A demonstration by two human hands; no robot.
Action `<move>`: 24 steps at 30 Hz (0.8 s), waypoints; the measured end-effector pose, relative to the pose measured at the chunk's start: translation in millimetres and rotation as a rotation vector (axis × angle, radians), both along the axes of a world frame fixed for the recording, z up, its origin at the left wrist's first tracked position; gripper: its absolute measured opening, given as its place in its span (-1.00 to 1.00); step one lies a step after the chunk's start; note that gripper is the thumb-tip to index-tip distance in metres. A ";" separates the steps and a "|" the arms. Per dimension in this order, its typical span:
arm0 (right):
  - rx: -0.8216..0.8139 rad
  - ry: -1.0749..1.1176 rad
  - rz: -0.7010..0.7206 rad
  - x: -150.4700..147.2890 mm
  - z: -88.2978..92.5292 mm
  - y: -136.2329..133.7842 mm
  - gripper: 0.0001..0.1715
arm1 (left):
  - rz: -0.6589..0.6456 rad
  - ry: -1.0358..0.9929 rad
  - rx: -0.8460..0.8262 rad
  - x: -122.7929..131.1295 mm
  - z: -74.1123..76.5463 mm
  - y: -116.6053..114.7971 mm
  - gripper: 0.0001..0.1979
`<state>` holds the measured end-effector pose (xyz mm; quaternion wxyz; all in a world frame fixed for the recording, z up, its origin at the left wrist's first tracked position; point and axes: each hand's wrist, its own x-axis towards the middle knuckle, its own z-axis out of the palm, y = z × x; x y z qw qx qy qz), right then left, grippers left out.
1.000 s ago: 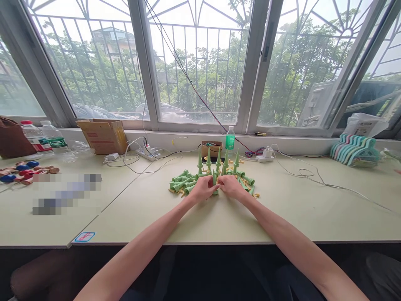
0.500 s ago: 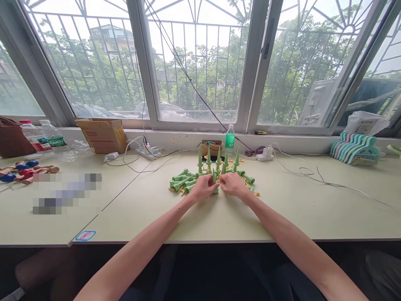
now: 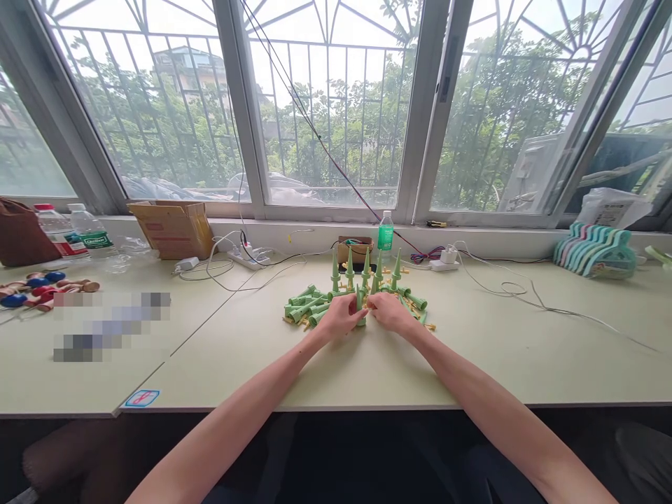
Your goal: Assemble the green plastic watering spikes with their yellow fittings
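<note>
My left hand (image 3: 339,319) is curled round a green cone-shaped plastic piece (image 3: 360,308) that stands upright on the pale green table (image 3: 472,350). My right hand (image 3: 388,312) meets it from the right, fingers pinched at the cone's upper part; whatever small thing it pinches is hidden. A heap of lying green cones (image 3: 307,305) is just left of my hands. Several upright green cones (image 3: 364,269) stand in a row behind them. Small yellow pegs (image 3: 428,325) lie scattered to the right.
A green bottle (image 3: 385,232), a small cardboard box (image 3: 355,248), power strips and cables (image 3: 246,262) line the window sill side. A larger cardboard box (image 3: 175,227) and water bottles (image 3: 78,229) stand at left, wooden toys (image 3: 36,287) beside them. Stacked pastel hangers (image 3: 593,250) lie far right.
Both hands stay joined at the upright cone, with only slight finger shifts. The view has bobbed a little.
</note>
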<state>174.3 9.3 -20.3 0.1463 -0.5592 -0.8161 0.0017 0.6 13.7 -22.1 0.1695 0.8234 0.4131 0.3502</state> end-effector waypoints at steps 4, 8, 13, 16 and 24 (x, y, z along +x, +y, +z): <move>0.001 0.012 0.012 -1.9 2.4 -2.8 -0.82 | 0.005 -0.004 -0.005 -0.1 0.8 -0.4 -0.63; 0.036 0.012 -0.008 -3.0 7.5 -7.5 -0.88 | 0.016 -0.004 -0.006 0.1 1.6 -0.8 -0.63; 0.047 0.025 -0.066 -0.9 10.0 -10.5 -0.96 | 0.017 -0.007 -0.001 0.3 1.1 -0.5 -0.63; 0.028 0.022 -0.064 -0.4 8.4 -10.1 -0.95 | 0.017 -0.018 0.001 -0.1 1.0 -0.5 -0.63; -0.020 0.043 -0.059 -3.0 9.5 -10.0 -0.85 | 0.014 -0.025 -0.010 -0.3 1.3 -0.7 -0.64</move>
